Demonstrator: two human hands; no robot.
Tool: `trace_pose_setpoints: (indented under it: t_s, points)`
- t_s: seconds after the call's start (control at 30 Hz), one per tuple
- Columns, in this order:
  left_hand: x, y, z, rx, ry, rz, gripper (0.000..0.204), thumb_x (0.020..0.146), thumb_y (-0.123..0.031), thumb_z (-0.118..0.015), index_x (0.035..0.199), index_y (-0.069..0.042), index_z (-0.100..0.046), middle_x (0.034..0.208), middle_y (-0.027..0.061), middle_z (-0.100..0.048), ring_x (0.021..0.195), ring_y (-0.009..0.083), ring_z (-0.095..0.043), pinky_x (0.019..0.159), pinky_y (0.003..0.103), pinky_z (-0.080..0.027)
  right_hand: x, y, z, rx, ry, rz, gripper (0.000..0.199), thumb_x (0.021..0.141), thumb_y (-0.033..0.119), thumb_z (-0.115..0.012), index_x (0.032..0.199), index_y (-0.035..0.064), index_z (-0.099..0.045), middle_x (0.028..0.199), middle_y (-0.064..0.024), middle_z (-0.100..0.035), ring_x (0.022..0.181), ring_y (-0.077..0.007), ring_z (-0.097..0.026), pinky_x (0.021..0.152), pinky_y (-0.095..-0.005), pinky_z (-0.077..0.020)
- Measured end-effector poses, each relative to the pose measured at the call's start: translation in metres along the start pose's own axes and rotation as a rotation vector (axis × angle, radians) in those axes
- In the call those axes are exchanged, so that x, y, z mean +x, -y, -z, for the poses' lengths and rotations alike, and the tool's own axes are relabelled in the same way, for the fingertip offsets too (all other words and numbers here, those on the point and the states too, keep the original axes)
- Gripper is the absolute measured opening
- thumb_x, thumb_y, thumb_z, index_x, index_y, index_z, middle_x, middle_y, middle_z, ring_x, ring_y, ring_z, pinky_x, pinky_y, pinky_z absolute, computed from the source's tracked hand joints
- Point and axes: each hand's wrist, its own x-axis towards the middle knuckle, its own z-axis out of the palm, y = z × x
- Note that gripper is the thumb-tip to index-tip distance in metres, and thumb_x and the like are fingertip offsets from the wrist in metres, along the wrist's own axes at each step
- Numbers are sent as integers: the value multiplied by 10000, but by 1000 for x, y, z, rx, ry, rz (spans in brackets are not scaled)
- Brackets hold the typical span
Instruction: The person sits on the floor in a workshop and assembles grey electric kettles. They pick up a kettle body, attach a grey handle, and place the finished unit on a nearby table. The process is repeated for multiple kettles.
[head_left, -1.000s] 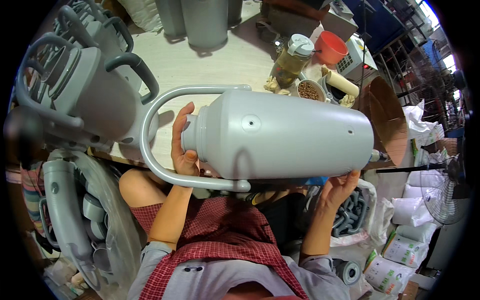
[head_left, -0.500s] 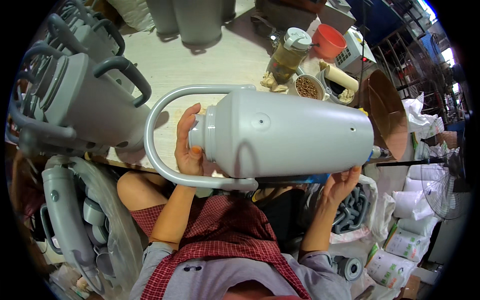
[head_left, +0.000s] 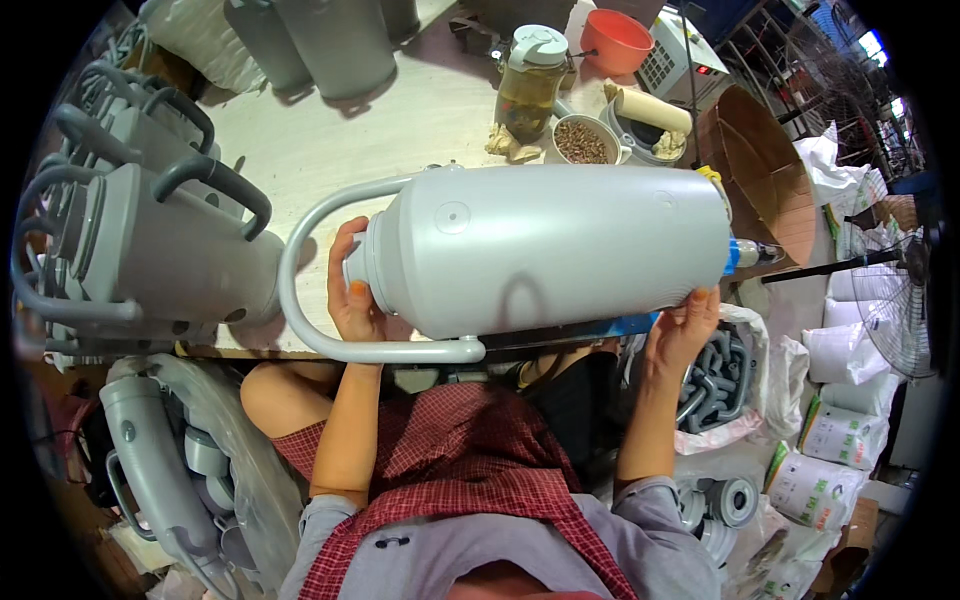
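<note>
A large grey jug (head_left: 570, 250) lies on its side across my front, its neck to the left and its wide base to the right. Its thick arched carrying handle (head_left: 293, 270) loops out past the neck. My left hand (head_left: 357, 290) is wrapped around the neck end, inside the loop of the handle. Under the base end, the fingers and thumb of my right hand (head_left: 683, 330) grip the lower edge. A small round mark (head_left: 452, 217) shows on the jug's side. Beyond the base is a blue and clear fitting (head_left: 745, 255), partly hidden.
Several handled grey jugs (head_left: 190, 240) stand at left on the white table (head_left: 300, 130). A lidded drink bottle (head_left: 530, 85), a cup of brown pellets (head_left: 585, 142) and a red bowl (head_left: 617, 42) sit behind. Below right, a bag (head_left: 715, 385) holds grey handles; a fan (head_left: 880, 300) stands farther right.
The jug has rolled a little, bringing its round mark nearer the far side, and the handle tilts with it. Both hands keep their hold. The whole view has turned slightly.
</note>
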Motion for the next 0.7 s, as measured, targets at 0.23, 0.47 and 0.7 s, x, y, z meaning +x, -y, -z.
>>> trace_pose_setpoints:
  t_s: [0.23, 0.47, 0.7]
  points:
    - [-5, 6, 6, -94, -51, 33, 509, 885, -363, -624, 1277, -74, -475, 1382, 182, -402, 1268, 311, -438, 1053, 445, -406, 0, -3, 5, -24, 0, -11, 337, 885, 210, -691, 1105, -18, -576, 1007, -35, -613, 895, -104, -546, 824, -246, -429]
    - [5, -24, 9, 143, -71, -46, 552, 933, -466, -490, 1276, -34, -455, 1332, 152, -475, 1208, 266, -482, 988, 389, -443, -15, 18, -4, -39, 89, 40, 530, 854, 366, -703, 1181, -6, -514, 1109, -75, -599, 988, -179, -595, 874, -301, -479]
    - [-17, -31, 95, 484, -309, 97, 447, 954, -419, -420, 1204, -65, -533, 1229, 114, -551, 1144, 249, -527, 957, 382, -448, -52, 25, -68, -171, 543, 98, 435, 777, 248, -762, 1040, -55, -594, 950, -127, -616, 847, -222, -564, 764, -333, -442]
